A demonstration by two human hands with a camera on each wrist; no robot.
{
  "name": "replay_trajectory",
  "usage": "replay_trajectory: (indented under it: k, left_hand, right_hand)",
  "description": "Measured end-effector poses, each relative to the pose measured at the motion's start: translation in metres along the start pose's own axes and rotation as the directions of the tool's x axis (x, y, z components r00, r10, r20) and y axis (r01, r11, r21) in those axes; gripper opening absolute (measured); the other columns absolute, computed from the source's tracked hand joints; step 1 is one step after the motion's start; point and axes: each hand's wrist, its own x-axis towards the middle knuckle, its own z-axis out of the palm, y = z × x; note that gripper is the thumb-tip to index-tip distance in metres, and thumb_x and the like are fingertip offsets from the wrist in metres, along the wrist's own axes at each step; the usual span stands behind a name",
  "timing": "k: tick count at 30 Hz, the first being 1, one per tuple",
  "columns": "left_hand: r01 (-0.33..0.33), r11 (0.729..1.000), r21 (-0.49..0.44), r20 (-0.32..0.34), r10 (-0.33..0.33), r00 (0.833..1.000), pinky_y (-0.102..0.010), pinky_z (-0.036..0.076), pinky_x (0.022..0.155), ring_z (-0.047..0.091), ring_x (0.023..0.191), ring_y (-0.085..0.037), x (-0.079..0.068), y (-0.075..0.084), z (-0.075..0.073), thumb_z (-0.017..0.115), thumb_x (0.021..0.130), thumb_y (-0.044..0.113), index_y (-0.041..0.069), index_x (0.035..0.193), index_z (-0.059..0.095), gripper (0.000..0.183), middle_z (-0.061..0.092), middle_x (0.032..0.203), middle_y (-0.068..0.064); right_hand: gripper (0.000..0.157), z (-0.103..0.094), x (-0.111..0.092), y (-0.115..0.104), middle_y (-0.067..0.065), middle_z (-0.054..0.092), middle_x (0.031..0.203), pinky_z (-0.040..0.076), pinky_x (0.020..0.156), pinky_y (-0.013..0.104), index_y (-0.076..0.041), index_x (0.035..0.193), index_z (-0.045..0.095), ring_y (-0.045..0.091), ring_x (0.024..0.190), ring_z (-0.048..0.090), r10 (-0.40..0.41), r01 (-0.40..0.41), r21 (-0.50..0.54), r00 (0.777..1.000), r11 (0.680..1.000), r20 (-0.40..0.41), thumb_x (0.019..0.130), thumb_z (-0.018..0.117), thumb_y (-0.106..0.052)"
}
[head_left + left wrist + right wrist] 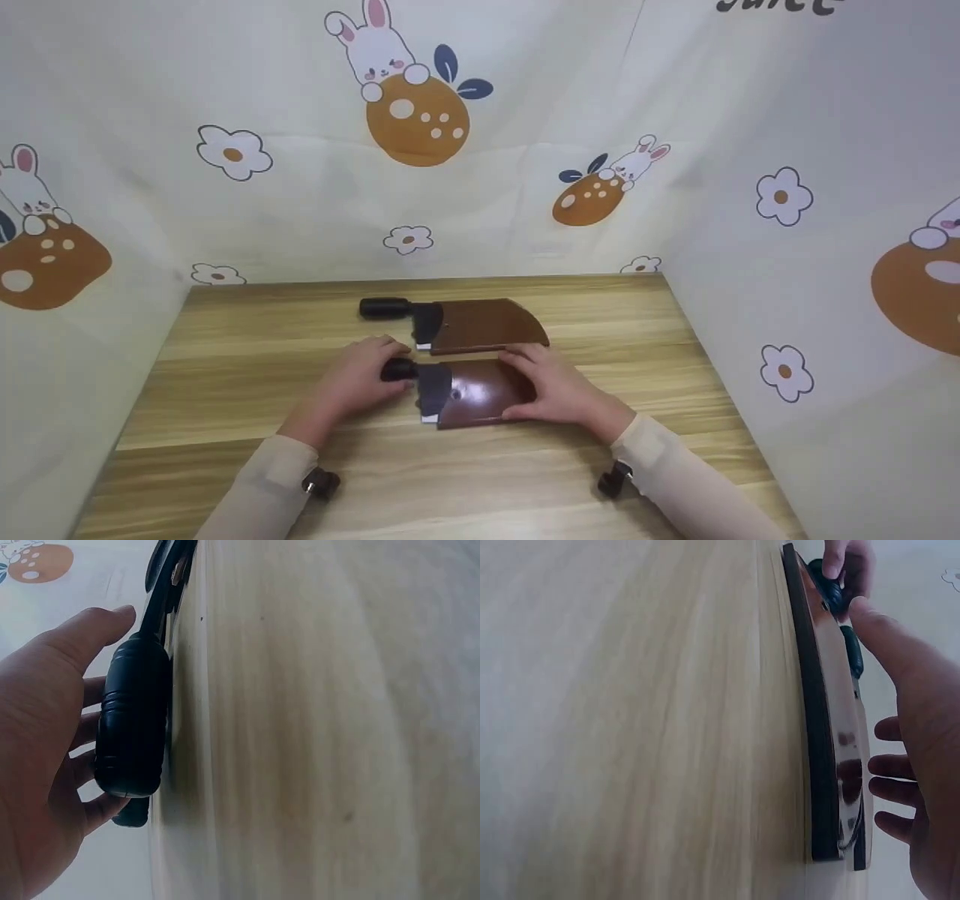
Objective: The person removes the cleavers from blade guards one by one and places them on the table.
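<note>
We see the nearer sheathed cleaver (465, 394) between parted thumbs and fingers: handle (133, 720) within left hand (361, 380), sheath (491, 390) within right hand (559, 388).

On a wood-grain tabletop (450, 480), we are listing: one black-handled, brown-sheathed broad cleaver (484, 325), lying behind; a second such cleaver (484, 391), lying before it; handles (384, 308) pointing left.

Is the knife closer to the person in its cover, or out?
In: a brown sheath is over its blade, leaving only the part next to the black handle showing.
</note>
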Motion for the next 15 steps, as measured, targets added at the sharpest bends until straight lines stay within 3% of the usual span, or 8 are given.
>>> replay_trajectory:
  k: [8,15]
  left_hand:
    - [-0.001,0.991,-0.135,0.021,0.004,1.000,-0.056,0.053,0.110,0.066,0.120,-0.029,0.004,-0.001,0.006,0.090,0.093,0.031,0.014,0.136,0.074,0.049,0.071,0.124,-0.003]
    - [0.015,0.989,-0.150,0.043,-0.009,0.999,-0.056,0.054,0.109,0.066,0.119,-0.027,0.006,-0.002,0.008,0.090,0.092,0.033,0.017,0.136,0.075,0.049,0.070,0.123,0.000]
  right_hand:
    - [0.106,0.007,0.005,-0.012,0.014,0.052,0.161,0.038,0.124,0.059,-0.009,0.160,0.055,0.034,0.149,0.048,-0.033,0.034,-0.033,0.999,0.999,0.007,0.083,0.084,-0.075]
    - [0.113,0.011,0.010,-0.019,0.017,0.050,0.162,0.041,0.124,0.055,-0.008,0.163,0.051,0.037,0.150,0.046,-0.034,0.034,-0.005,0.999,0.999,0.028,0.080,0.087,-0.076]
